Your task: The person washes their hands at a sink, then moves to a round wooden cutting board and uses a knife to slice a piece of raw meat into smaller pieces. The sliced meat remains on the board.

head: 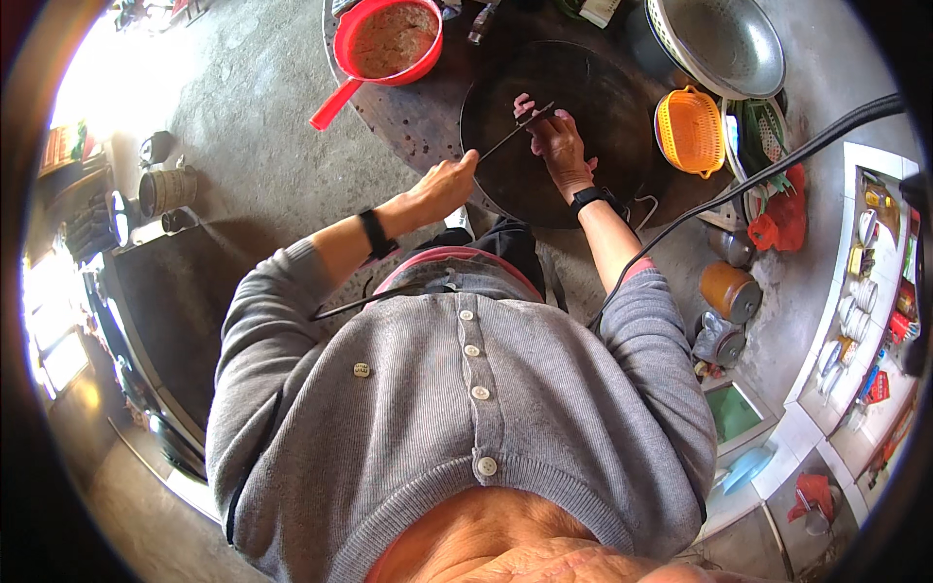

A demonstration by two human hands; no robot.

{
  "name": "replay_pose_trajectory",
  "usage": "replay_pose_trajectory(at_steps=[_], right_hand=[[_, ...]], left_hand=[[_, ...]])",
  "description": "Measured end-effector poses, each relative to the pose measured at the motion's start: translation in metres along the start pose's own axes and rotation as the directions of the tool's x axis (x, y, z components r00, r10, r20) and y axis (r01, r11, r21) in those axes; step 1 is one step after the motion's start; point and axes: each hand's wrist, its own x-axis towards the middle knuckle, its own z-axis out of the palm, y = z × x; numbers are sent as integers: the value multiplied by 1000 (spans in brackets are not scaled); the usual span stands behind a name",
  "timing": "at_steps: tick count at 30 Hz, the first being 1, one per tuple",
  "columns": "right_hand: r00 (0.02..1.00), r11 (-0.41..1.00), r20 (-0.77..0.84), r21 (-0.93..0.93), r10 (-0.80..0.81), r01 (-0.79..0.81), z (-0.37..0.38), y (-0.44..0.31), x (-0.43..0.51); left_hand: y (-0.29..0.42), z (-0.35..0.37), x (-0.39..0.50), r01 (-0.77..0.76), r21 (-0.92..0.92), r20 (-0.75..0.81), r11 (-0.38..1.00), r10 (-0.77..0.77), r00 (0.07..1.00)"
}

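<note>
My left hand point(446, 188) grips the handle of a kitchen knife point(506, 140), its blade slanting up and to the right over a dark round board point(619, 157). My right hand point(560, 149) presses down on a piece of raw pink meat point(538, 146), its fingers close beside the blade. The meat is partly covered by that hand. Small pieces of cut meat point(522, 104) lie just past the blade, on the left. The cutting edge is seen too narrowly to tell how deep it sits in the meat.
A red long-handled plastic scoop point(393, 40) holding a brownish mass stands on the round table point(408, 120). An orange plastic basket point(691, 131), a metal basin point(729, 44) and green vegetables point(762, 135) sit at right. A black cable point(729, 193) crosses near my right arm. Jars point(729, 291) stand on the floor.
</note>
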Motion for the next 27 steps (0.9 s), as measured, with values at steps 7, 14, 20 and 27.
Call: replay_pose_trajectory(at_steps=[7,14,20,27], right_hand=[[997,998,-19,-10,68,-68,1,-1,-2],[991,999,-129,36,-26,31,11,8,-5],[991,994,-70,2,111,-111,8,7,-9],[1000,999,13,38,-17,17,2,11,-6]], left_hand=[[-4,1,0,-9,73,-25,997,11,1000],[1,-1,2,75,-70,64,995,-70,995],[-5,5,12,4,-24,1,1000,-4,1000],[6,-7,-7,98,-117,73,988,-90,993]])
